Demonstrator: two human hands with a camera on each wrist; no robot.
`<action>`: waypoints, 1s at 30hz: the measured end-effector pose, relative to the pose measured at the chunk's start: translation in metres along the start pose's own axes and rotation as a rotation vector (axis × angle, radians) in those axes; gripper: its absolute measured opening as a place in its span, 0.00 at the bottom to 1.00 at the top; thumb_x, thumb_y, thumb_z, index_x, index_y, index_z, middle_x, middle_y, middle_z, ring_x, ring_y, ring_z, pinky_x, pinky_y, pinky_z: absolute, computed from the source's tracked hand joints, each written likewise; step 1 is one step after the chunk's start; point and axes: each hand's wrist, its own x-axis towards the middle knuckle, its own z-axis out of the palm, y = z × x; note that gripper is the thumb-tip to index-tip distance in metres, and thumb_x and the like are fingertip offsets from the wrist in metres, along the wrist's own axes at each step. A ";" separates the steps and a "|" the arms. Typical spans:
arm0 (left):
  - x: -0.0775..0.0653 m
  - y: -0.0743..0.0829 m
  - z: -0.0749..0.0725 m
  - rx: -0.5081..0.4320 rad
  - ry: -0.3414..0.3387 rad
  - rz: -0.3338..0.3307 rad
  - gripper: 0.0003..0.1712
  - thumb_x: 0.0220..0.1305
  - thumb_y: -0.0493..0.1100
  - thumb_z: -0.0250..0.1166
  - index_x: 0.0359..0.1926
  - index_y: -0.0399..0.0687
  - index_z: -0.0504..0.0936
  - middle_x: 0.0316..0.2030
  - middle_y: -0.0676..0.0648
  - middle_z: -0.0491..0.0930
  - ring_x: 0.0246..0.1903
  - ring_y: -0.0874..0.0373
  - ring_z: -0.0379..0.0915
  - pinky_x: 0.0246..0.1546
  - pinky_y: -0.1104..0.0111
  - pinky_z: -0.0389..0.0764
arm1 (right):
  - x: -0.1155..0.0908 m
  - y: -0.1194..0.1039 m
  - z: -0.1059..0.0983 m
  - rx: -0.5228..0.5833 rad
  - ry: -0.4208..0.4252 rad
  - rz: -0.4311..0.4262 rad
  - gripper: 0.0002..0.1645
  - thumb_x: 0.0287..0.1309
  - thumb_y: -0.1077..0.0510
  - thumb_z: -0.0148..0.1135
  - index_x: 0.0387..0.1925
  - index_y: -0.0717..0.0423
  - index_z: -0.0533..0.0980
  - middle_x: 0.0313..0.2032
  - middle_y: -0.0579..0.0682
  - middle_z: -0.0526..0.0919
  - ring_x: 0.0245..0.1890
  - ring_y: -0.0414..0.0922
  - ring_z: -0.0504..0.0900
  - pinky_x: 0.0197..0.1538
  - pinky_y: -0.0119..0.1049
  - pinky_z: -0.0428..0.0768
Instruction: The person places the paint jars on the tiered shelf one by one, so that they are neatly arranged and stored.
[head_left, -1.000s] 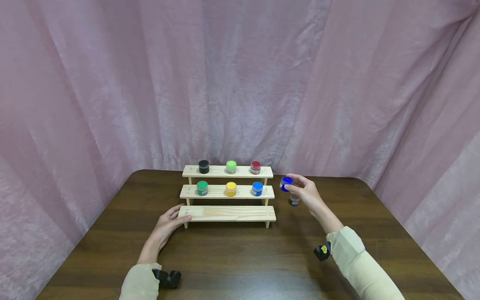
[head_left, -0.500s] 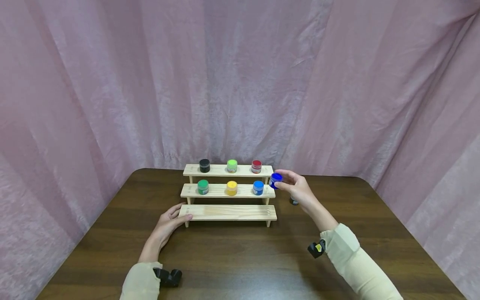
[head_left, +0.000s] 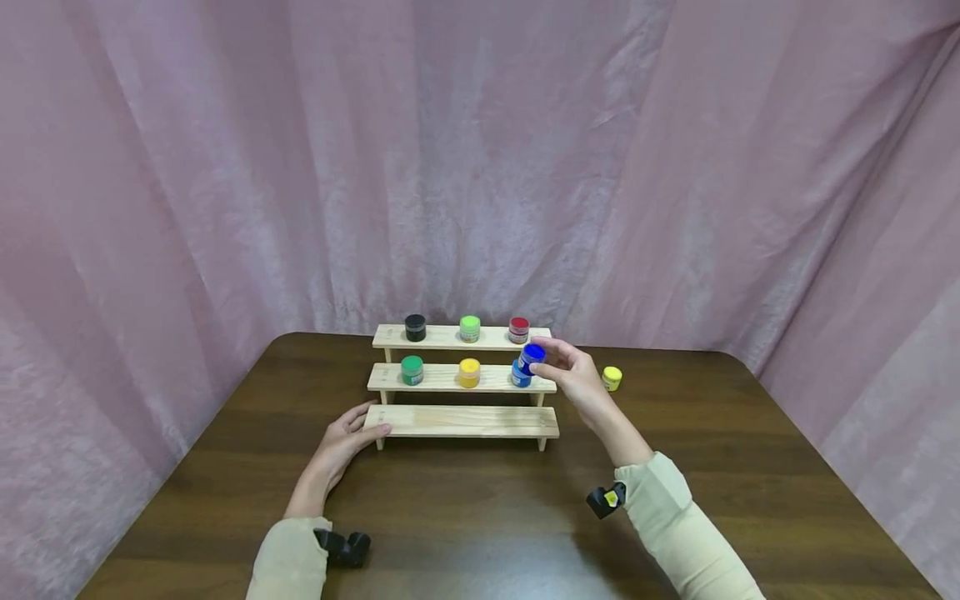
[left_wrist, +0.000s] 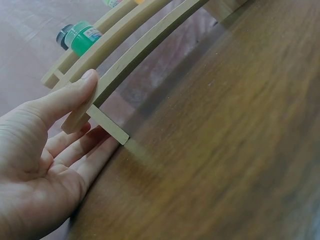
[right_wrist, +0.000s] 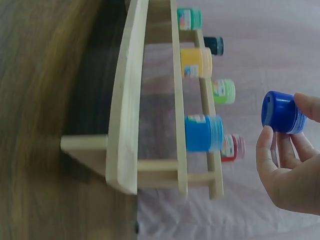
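A dark blue jar (right_wrist: 282,111) is pinched between the thumb and fingertips of the right hand (right_wrist: 296,172) and held in the air, well apart from the light blue jar (right_wrist: 200,133) and above the wooden rack (head_left: 461,422). Pale print is borne on its side, too fine and blurred to be read. The left end of the rack's lowest shelf is gripped by the left hand (left_wrist: 45,150), with the thumb laid over the top and the fingers beneath. On the middle shelf, a green jar (head_left: 412,371), an orange-yellow jar (head_left: 469,373) and the light blue jar are lined up; on the top shelf, a black jar (head_left: 415,328), a light green jar (head_left: 469,329) and a red jar (head_left: 518,330). Whitish labels are carried by several of these, the lettering too small to be made out. A yellow jar (head_left: 612,379) is set on the surface (head_left: 465,517), right of the rack.
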 end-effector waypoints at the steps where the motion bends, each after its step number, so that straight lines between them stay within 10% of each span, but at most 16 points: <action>1: 0.000 0.000 0.000 0.000 0.001 -0.002 0.45 0.61 0.48 0.69 0.74 0.45 0.57 0.71 0.37 0.64 0.56 0.65 0.70 0.48 0.84 0.70 | 0.000 0.000 0.003 0.007 -0.003 0.001 0.29 0.61 0.62 0.63 0.64 0.61 0.71 0.48 0.45 0.80 0.45 0.35 0.76 0.49 0.26 0.75; 20: -0.001 -0.001 0.001 0.003 0.005 -0.009 0.46 0.60 0.49 0.70 0.74 0.46 0.58 0.70 0.37 0.65 0.60 0.60 0.70 0.53 0.78 0.71 | 0.001 0.015 0.053 0.007 -0.060 0.013 0.26 0.59 0.61 0.66 0.60 0.56 0.75 0.52 0.57 0.82 0.49 0.44 0.78 0.48 0.33 0.78; 30: -0.001 0.001 0.001 -0.013 0.008 -0.005 0.44 0.61 0.47 0.70 0.73 0.45 0.59 0.70 0.37 0.65 0.57 0.63 0.70 0.49 0.81 0.71 | 0.001 0.021 0.081 -0.022 -0.252 -0.042 0.27 0.58 0.61 0.67 0.59 0.61 0.75 0.56 0.62 0.80 0.49 0.43 0.80 0.52 0.33 0.80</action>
